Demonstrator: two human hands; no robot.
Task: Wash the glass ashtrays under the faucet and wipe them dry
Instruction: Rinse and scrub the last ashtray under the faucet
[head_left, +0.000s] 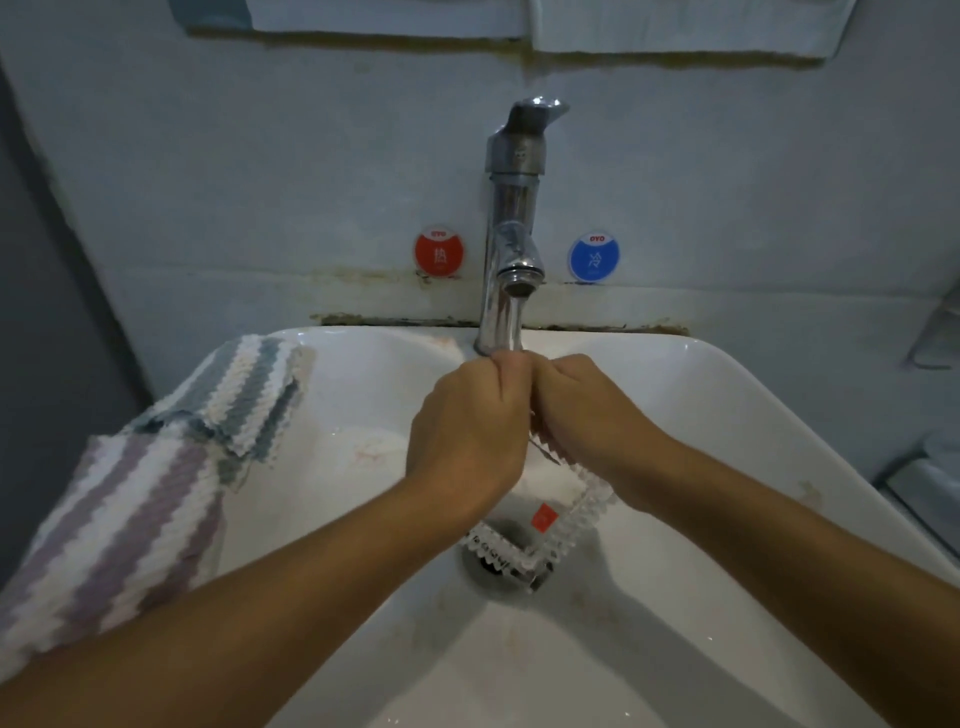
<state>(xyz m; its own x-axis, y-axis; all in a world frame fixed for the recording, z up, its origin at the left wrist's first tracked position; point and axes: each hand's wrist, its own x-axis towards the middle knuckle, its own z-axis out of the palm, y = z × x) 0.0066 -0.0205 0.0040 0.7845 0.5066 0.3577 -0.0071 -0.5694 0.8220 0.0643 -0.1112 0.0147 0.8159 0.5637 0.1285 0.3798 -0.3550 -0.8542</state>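
Now, hands: both are raised together right under the faucet (511, 228) spout, knuckles nearly touching.
Left hand (467, 421): fingers curled over the far edge of the glass ashtray (540, 525), grasping it from the left.
Right hand (582, 405): fingers curled over the same far edge from the right, also gripping the glass.
Ashtray: clear, square, with a saw-toothed rim and a small red sticker on it — held tilted, far edge up in the hands, near corner hanging low over the drain (498, 571).
Sink (727, 415): white basin, with faint reddish marks on its left slope.
Water: whether it is running I cannot tell.
Cloths: a grey-and-white striped cloth (249, 395) lies draped over the sink's left rim; a purple-and-white striped cloth (104, 530) lies just beside it, nearer the camera, overlapping its edge.
Wall: a red round sticker (439, 253) sits left of the faucet, a blue round sticker (595, 257) to its right — both just above the stained seam behind the basin.
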